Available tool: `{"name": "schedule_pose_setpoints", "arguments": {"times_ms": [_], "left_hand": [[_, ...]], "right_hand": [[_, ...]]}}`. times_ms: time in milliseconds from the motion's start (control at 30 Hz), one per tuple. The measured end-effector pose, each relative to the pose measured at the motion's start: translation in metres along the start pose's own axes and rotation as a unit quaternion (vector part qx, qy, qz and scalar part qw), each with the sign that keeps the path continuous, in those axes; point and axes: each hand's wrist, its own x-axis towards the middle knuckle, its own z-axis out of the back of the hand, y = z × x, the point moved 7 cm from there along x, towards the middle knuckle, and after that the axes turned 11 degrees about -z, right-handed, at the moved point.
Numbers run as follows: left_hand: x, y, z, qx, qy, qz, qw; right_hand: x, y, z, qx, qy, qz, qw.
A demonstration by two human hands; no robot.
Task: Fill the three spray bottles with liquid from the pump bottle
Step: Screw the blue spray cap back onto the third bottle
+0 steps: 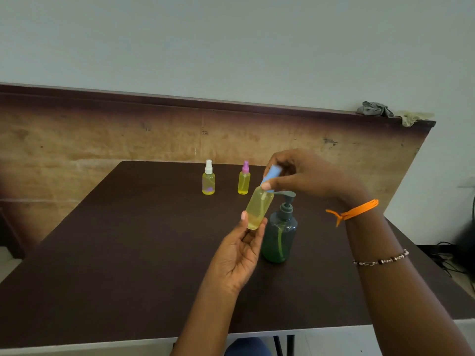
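The left hand (240, 249) is cradling the third spray bottle (258, 210) low on its body, thumb on the left side and fingertips curling round the right, and the bottle is leaning, its long axis running from near-left at the base up to far-right at the neck. Right on that same line, the right hand (300, 176) is hovering over the neck, thumb and fingers pinching the blue spray cap (271, 174), and the pale dip tube is showing inside the yellow liquid, so the cap is sitting at or just above the mouth; whether it is threaded on, I cannot tell. That alignment is the whole story here: cap axis and bottle axis are matching in tilt, so a twist from the right hand looks like the move to come, with the left bracing. Just to the right and nearer, the dark green pump bottle (280, 231) is standing upright on the dark table (128, 253), its spout reaching left, close behind the bottle's shoulder. Farther back, the white-capped spray bottle (208, 179) and the pink-capped spray bottle (244, 179) are standing capped, both holding yellow liquid.
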Motion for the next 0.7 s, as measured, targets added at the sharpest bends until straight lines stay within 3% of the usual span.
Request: {"name": "schedule_pose_setpoints", "arguments": {"times_ms": [133, 300, 433, 533, 700], "left_hand": [[-0.001, -0.001, -0.003, 0.019, 0.011, -0.010, 1.000], [0.001, 0.000, -0.005, 0.023, 0.010, 0.003, 1.000], [0.000, 0.005, -0.007, 0.026, 0.025, 0.026, 0.999], [0.003, 0.005, -0.005, 0.040, 0.042, 0.009, 0.998], [0.007, -0.007, -0.005, 0.171, 0.113, -0.047, 0.978]], "right_hand": [[0.000, -0.009, 0.003, -0.007, -0.078, -0.015, 0.997], [-0.005, -0.007, -0.008, 0.156, 0.042, 0.033, 0.986], [-0.005, -0.014, -0.011, 0.251, 0.017, 0.015, 0.968], [-0.006, -0.019, -0.013, 0.259, -0.001, 0.003, 0.966], [-0.011, -0.017, -0.017, 0.251, -0.004, 0.019, 0.968]]}}
